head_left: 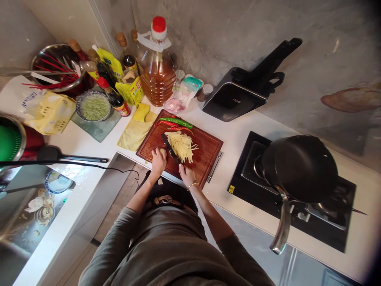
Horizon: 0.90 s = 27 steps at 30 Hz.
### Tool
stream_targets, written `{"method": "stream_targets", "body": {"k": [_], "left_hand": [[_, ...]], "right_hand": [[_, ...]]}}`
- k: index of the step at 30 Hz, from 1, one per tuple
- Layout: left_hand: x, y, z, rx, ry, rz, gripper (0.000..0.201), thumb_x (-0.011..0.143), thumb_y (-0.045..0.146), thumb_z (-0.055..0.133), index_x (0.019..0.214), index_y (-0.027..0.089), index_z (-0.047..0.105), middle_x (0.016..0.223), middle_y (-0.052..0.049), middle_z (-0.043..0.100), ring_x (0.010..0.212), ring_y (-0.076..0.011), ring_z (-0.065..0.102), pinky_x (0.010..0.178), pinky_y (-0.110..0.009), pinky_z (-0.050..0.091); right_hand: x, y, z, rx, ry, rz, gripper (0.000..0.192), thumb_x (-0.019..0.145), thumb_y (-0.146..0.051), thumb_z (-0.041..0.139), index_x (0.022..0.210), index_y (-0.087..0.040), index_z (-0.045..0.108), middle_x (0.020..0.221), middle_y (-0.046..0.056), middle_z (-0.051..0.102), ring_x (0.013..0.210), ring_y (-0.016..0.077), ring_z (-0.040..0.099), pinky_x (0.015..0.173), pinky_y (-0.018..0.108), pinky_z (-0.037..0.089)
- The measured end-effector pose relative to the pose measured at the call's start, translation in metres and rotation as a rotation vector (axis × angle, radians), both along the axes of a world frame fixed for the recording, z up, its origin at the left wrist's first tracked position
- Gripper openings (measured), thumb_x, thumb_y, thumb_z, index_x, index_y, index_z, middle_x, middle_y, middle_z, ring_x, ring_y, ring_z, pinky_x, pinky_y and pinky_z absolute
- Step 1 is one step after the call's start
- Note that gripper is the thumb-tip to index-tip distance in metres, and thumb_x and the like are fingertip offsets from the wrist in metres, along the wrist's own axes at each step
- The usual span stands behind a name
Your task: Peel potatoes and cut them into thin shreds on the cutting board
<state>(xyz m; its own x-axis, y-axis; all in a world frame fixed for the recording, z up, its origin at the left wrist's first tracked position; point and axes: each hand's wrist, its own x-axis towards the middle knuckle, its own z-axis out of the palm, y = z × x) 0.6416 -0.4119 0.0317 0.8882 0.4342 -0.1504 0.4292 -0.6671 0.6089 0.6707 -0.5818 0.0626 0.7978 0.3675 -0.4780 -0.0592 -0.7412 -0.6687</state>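
Observation:
On the wooden cutting board (208, 143) lies a heap of pale yellow potato strips (182, 146). My right hand (187, 174) is closed around the handle of a dark-bladed kitchen knife (169, 147). The blade stands on the board between the strips and my left hand (159, 161). Curled fingers of that hand press on a piece of potato (162, 151), mostly hidden under them, at the board's near left. A green chili pepper (175, 121) and several red chili peppers (178, 128) lie along the board's far edge.
A large oil jug (157, 75), sauce bottles (117, 101) and a bowl of green shreds (93, 105) stand behind and left. The black knife block (235, 97) is at the wall. Right is a gas stove (241, 174) bearing a wok (303, 167); left, a sink (18, 206).

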Motion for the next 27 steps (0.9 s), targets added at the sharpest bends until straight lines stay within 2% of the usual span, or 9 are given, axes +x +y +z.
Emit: {"method": "stream_targets", "body": {"k": [3, 6, 9, 12, 15, 19, 21, 23, 27], "left_hand": [[-0.005, 0.0, -0.004, -0.032, -0.003, 0.124, 0.035, 0.092, 0.026, 0.026, 0.114, 0.009, 0.046, 0.115, -0.024, 0.05, 0.113, -0.0334, 0.05, 0.094, -0.055, 0.038], [-0.009, 0.003, -0.004, -0.087, 0.021, 0.255, 0.034, 0.093, 0.034, 0.03, 0.114, 0.013, 0.045, 0.112, -0.02, 0.051, 0.108, -0.0288, 0.053, 0.093, -0.05, 0.042], [-0.01, 0.002, 0.004, -0.096, 0.018, 0.234, 0.039, 0.09, 0.041, 0.04, 0.118, 0.014, 0.044, 0.113, -0.018, 0.051, 0.109, -0.0265, 0.054, 0.094, -0.045, 0.043], [-0.007, -0.001, 0.021, 0.012, 0.044, 0.161, 0.05, 0.088, 0.043, 0.042, 0.128, 0.012, 0.04, 0.122, -0.021, 0.047, 0.113, -0.0299, 0.053, 0.095, -0.045, 0.042], [-0.002, -0.004, 0.04, 0.242, 0.035, 0.015, 0.059, 0.09, 0.043, 0.038, 0.142, 0.016, 0.029, 0.142, -0.021, 0.035, 0.13, -0.0347, 0.037, 0.104, -0.051, 0.031], [0.007, -0.014, 0.047, 0.32, -0.051, -0.468, 0.06, 0.092, 0.044, 0.033, 0.146, 0.021, 0.024, 0.151, -0.011, 0.027, 0.141, -0.0268, 0.018, 0.114, -0.049, 0.011], [0.014, -0.019, 0.042, 0.316, -0.088, -0.621, 0.061, 0.091, 0.046, 0.032, 0.146, 0.02, 0.023, 0.152, -0.01, 0.027, 0.142, -0.0244, 0.016, 0.115, -0.049, 0.005], [0.024, -0.022, 0.036, 0.324, -0.1, -0.625, 0.063, 0.091, 0.048, 0.031, 0.146, 0.019, 0.023, 0.152, -0.01, 0.025, 0.143, -0.0245, 0.014, 0.115, -0.05, 0.002], [0.041, -0.019, 0.032, 0.363, -0.085, -0.501, 0.066, 0.09, 0.05, 0.034, 0.146, 0.016, 0.025, 0.153, -0.014, 0.019, 0.143, -0.0298, 0.008, 0.113, -0.055, 0.002]], "right_hand": [[-0.008, 0.014, -0.002, -0.007, 0.036, 0.007, 0.047, 0.089, -0.058, 0.035, 0.071, -0.022, 0.058, 0.068, 0.009, 0.065, 0.075, 0.0214, 0.063, 0.06, 0.026, 0.042], [-0.01, 0.016, -0.002, 0.037, 0.1, 0.0, 0.045, 0.088, -0.059, 0.037, 0.076, -0.022, 0.06, 0.072, 0.009, 0.066, 0.08, 0.0225, 0.063, 0.06, 0.025, 0.042], [-0.008, 0.014, -0.001, 0.077, 0.104, -0.032, 0.048, 0.087, -0.062, 0.035, 0.073, -0.023, 0.058, 0.069, 0.009, 0.065, 0.076, 0.0214, 0.063, 0.059, 0.025, 0.042], [-0.005, 0.013, 0.002, 0.103, 0.092, -0.106, 0.055, 0.085, -0.068, 0.029, 0.065, -0.022, 0.052, 0.057, 0.006, 0.059, 0.061, 0.0177, 0.059, 0.052, 0.025, 0.042], [-0.002, 0.013, 0.007, 0.216, 0.24, -0.283, 0.058, 0.081, -0.073, 0.024, 0.063, -0.023, 0.046, 0.046, 0.0, 0.046, 0.04, 0.0115, 0.045, 0.039, 0.023, 0.034], [0.006, 0.01, 0.019, 0.428, 0.482, -0.504, 0.057, 0.08, -0.075, 0.023, 0.067, -0.023, 0.042, 0.043, -0.006, 0.036, 0.03, 0.0069, 0.029, 0.032, 0.022, 0.026], [0.011, 0.005, 0.026, 0.487, 0.549, -0.544, 0.056, 0.08, -0.075, 0.021, 0.068, -0.023, 0.04, 0.043, -0.008, 0.033, 0.029, 0.0061, 0.026, 0.031, 0.021, 0.026], [0.014, -0.002, 0.031, 0.505, 0.591, -0.548, 0.057, 0.079, -0.076, 0.019, 0.069, -0.023, 0.038, 0.043, -0.008, 0.031, 0.03, 0.0059, 0.024, 0.031, 0.02, 0.025], [0.013, -0.018, 0.037, 0.537, 0.655, -0.577, 0.058, 0.078, -0.078, 0.022, 0.068, -0.023, 0.037, 0.044, -0.009, 0.029, 0.031, 0.0056, 0.024, 0.032, 0.02, 0.023]]}}
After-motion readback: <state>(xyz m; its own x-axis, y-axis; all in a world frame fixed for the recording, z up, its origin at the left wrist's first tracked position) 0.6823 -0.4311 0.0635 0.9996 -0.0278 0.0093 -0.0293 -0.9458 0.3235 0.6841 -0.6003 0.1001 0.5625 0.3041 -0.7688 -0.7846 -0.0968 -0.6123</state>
